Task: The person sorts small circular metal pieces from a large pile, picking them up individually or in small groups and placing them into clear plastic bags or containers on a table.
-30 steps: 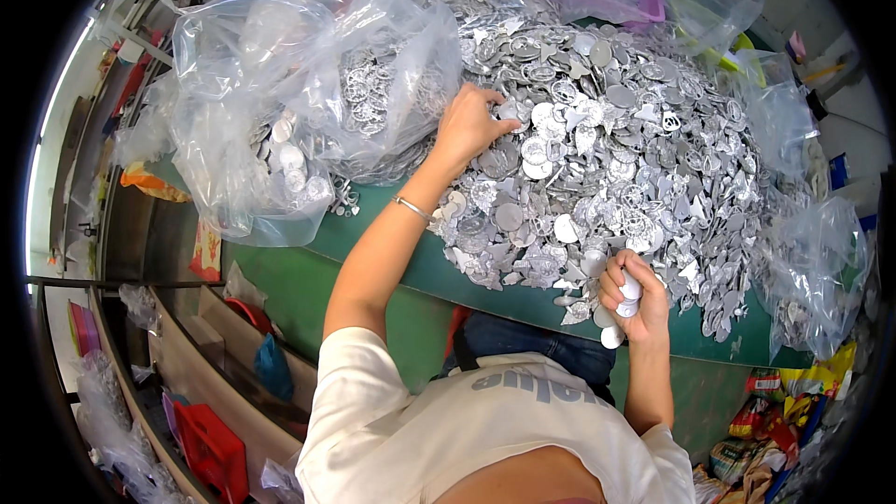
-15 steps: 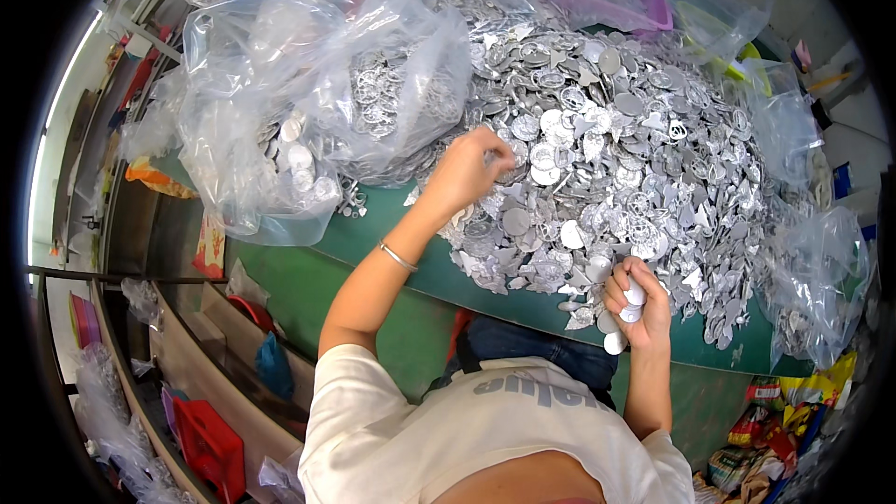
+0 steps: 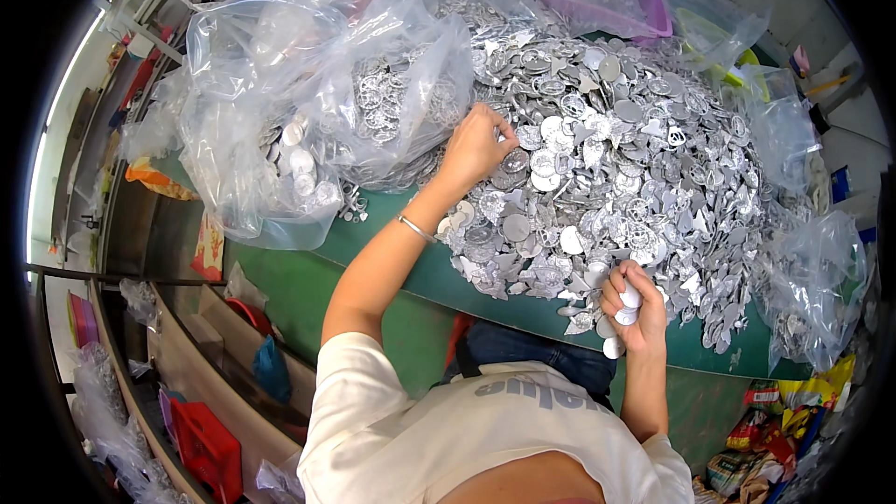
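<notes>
A single head-worn fisheye view looks steeply down from above the person's shoulders, close over the green table, facing its far side; edges bend toward the rim.

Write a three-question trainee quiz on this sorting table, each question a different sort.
1. True or false: the left hand rests on the heap of silver metal pieces.
2. The right hand holds: A) a stack of round silver discs, B) scissors, C) nothing.
3. Fill in: the table top is ____ in colour.

Key: 1 true; 2 A; 3 green.
</notes>
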`<action>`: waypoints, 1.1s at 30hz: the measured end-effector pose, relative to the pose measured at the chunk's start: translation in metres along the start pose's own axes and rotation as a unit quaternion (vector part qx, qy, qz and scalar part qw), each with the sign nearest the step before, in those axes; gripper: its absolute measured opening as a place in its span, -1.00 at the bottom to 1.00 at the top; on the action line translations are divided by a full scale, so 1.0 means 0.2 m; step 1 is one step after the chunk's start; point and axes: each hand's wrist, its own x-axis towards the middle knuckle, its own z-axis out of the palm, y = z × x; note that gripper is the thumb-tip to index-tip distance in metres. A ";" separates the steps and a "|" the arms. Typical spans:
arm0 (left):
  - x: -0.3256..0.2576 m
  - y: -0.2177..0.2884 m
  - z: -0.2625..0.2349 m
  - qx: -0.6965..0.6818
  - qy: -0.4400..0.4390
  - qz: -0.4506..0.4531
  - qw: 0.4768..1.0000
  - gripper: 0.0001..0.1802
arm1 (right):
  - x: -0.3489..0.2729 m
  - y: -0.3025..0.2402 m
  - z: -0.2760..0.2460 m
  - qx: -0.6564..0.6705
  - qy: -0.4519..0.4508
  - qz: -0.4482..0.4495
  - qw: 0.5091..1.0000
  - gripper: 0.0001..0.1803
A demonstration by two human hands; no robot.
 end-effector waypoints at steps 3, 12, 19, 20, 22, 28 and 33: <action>-0.03 0.12 -0.03 0.012 0.004 -0.029 0.999 -0.67 | 0.00 0.00 0.00 -0.001 0.007 0.001 1.000 -0.91; 0.00 0.15 -0.04 0.080 -0.053 -0.004 0.995 -0.64 | 0.01 0.01 -0.01 -0.001 -0.001 -0.003 1.000 -0.90; 0.00 0.05 -0.03 -0.022 0.006 0.023 0.999 -0.73 | 0.00 0.02 0.01 0.014 -0.007 0.000 1.000 -0.88; -0.01 0.06 -0.02 -0.045 0.033 0.029 0.998 -0.74 | 0.00 0.02 0.00 0.022 -0.006 0.001 1.000 -0.86; -0.06 0.11 -0.04 -0.274 0.001 -0.062 0.960 -0.70 | 0.01 0.02 0.01 0.057 -0.008 -0.001 0.998 -0.80; -0.40 0.35 0.04 -0.876 -0.224 -0.249 0.346 -0.43 | 0.01 0.02 0.16 0.152 0.048 -0.052 0.986 -0.62; -0.60 0.63 0.17 -0.779 -0.077 -0.193 0.591 -0.43 | 0.01 0.10 0.17 0.099 0.020 -0.071 0.992 -0.65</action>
